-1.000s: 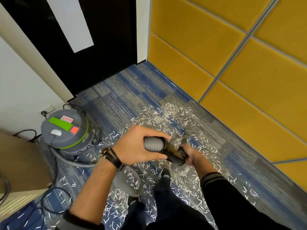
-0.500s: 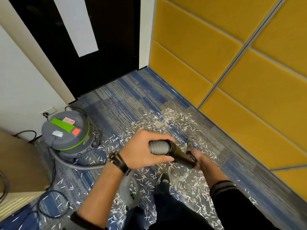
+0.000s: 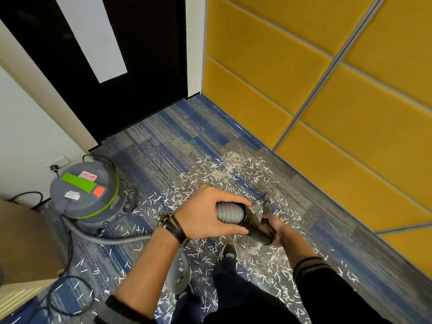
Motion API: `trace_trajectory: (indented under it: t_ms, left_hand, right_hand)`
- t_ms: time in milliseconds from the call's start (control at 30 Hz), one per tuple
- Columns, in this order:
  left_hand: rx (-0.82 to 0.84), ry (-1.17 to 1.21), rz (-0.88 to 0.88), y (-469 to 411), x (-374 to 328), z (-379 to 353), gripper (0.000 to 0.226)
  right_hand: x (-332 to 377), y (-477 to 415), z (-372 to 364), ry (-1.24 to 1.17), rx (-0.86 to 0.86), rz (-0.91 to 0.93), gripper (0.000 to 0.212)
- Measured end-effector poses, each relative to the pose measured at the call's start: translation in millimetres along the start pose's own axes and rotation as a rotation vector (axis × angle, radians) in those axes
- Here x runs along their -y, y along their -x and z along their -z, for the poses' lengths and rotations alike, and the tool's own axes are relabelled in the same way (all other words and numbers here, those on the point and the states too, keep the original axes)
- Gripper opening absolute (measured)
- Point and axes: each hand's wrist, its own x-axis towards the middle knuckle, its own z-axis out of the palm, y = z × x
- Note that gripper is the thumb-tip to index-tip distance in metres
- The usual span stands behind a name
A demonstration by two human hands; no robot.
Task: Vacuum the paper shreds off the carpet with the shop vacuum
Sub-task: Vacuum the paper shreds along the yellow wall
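Observation:
My left hand (image 3: pixel 205 212) grips the grey ribbed hose end (image 3: pixel 230 212) of the shop vacuum (image 3: pixel 85 191). My right hand (image 3: pixel 277 230) holds the dark wand (image 3: pixel 257 226) just ahead of it, and a thin nozzle (image 3: pixel 266 203) points forward and down toward the carpet. White paper shreds (image 3: pixel 233 170) lie scattered over the blue-grey carpet (image 3: pixel 163 146), thick around and behind my feet. The grey hose (image 3: pixel 112 239) runs from the grey and green canister on the left to my hands.
A yellow panelled wall (image 3: pixel 327 113) borders the carpet on the right. A black door (image 3: pixel 145 54) stands ahead. A white wall with an outlet (image 3: pixel 58 163) is behind the vacuum. Brown furniture (image 3: pixel 25 242) and black cables (image 3: pixel 67 298) sit at the left. My shoe (image 3: pixel 229 251) is below the wand.
My hands and the wand have shifted slightly right and forward. The view has tilted up a little, showing more door and wall.

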Motion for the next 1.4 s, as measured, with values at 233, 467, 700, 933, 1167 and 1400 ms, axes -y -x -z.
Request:
trace_trajectory:
  t_ms: [233, 467, 700, 933, 1167, 1400]
  left_hand:
    - [-0.06, -0.007, -0.043, -14.3, -0.3, 14.9, 0.055]
    - [0.067, 0.035, -0.017, -33.9, -1.7, 18.4, 0.059]
    - [-0.061, 0.01, -0.09, -50.4, -6.4, 38.3, 0.054]
    - [0.068, 0.014, -0.016, -62.5, 6.3, 10.3, 0.058]
    - [0.098, 0.018, 0.016, -62.0, 6.1, -7.0, 0.056]
    - [-0.017, 0.012, -0.01, -52.5, 7.0, 18.4, 0.053]
  right_hand:
    - [46.4, 5.6, -15.8, -0.136, 0.081, 0.052, 0.029]
    - [-8.2, -31.2, 5.8, -0.159, 0.055, -0.001, 0.033]
    - [61.1, 6.7, 1.3, -0.203, 0.051, 0.065, 0.018]
    - [44.0, -11.4, 3.1, -0.164, 0.041, 0.02, 0.029]
    - [23.4, 0.7, 28.6, -0.211, 0.016, -0.076, 0.027]
    - [53.9, 2.4, -8.6, -0.197, 0.101, -0.019, 0.052]
